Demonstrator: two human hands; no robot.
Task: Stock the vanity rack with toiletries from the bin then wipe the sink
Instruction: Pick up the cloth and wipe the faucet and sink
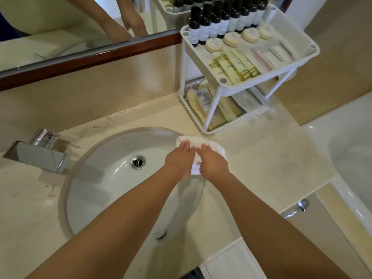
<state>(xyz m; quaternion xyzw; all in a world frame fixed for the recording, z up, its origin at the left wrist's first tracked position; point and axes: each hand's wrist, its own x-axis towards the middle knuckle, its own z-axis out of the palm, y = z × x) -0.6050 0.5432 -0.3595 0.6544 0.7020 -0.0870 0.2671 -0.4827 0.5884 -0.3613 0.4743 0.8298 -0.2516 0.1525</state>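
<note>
Table (261, 158) of pale marble carries everything here, with the round white sink (96, 178) sunk into its left and middle part and the vanity rack (237, 63) standing at the far right, both tiers already filled with bottles, soaps and sachets. Wiping looks to be the step in hand. The white cloth (201, 144) lies on the far right rim of the sink, half on the rim and half on the table, just near of the rack's foot; its long axis runs roughly left to right. From there the unwiped bowl and its drain (138, 162) lie to the left and nearer, so the next stroke probably sweeps that way. Both hands rest on the cloth side by side, about equally close. The left hand (180, 158) is flat, fingers extended and together, pressing down; the right hand (212, 161) also presses, though whether its thumb pinches a fold is hard to tell.
</note>
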